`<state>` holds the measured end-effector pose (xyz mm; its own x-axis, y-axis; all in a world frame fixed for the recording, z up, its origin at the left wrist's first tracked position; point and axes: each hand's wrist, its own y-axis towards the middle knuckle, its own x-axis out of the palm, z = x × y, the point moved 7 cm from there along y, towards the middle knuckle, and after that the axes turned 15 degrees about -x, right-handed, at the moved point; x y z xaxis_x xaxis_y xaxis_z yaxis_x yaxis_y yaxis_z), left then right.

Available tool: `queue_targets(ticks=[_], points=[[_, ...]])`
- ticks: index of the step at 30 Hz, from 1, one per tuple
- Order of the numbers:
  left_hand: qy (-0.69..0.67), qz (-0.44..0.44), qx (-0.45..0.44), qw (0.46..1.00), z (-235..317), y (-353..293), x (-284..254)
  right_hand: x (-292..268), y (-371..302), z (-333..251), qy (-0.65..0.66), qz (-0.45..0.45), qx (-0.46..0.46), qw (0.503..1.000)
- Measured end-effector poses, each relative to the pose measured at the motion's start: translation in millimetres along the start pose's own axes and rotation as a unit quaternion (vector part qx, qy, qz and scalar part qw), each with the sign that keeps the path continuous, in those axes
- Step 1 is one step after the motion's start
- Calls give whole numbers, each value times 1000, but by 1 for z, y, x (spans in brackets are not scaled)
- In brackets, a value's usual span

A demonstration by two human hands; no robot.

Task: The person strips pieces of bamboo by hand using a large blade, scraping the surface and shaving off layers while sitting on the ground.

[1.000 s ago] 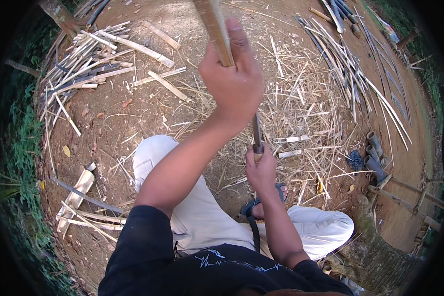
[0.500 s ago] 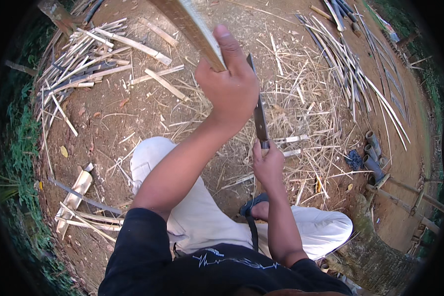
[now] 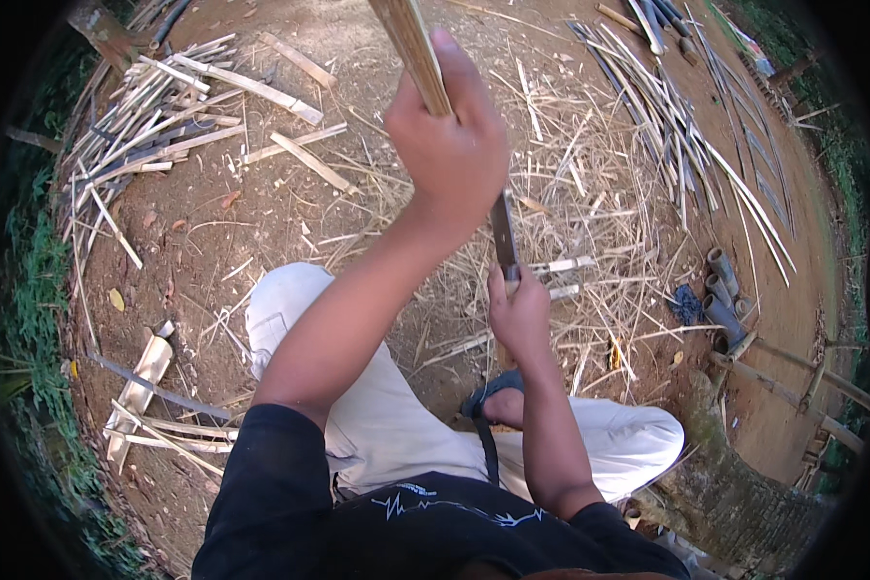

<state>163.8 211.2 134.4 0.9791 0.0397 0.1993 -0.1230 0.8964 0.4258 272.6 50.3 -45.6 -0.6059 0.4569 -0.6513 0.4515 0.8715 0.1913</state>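
Strip of bamboo (image 3: 414, 50) is up at the top centre of the head view, upper end cut off by the frame edge, lower end in the left hand (image 3: 445, 150). Left fingers wrapped round it, thumb lying along its side, arm stretched out over the ground. Right hand (image 3: 519, 314) sits lower and nearer the body, clenched on the handle of a knife (image 3: 504, 232); dark blade points away from the body, far part hidden behind the left hand and wrist. Can't tell if blade touches the strip. Below both: loose shavings (image 3: 599, 217) scattered thick over brown soil. Light trousers (image 3: 382, 406) with knees spread, sandal (image 3: 496, 391) on the foot between them, just beyond the right forearm. Stack of split strips (image 3: 155, 130) upper left, bundle of long thin strips (image 3: 672, 130) upper right. Lower left, split bamboo piece (image 3: 152, 362) with a long grey strip lying across it. Right side: short bamboo tubes (image 3: 721, 314) beside a crumpled dark blue item (image 3: 685, 304), tree trunk (image 3: 754, 483) lower down.
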Motion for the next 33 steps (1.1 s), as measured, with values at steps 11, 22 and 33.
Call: queue_targets(ticks=[11, 22, 33], points=[[-11, -38, 20, 999, 6, -14, 14, 0, -3, 0, -46, 13, 8, 999], [-11, -10, 23, 1000, -3, 6, -4, -43, 19, -36, 278, 55, 111, 952], [38, 46, -21, 998, -7, -1, -7, 15, 13, 21, -51, -10, -42, 998]])
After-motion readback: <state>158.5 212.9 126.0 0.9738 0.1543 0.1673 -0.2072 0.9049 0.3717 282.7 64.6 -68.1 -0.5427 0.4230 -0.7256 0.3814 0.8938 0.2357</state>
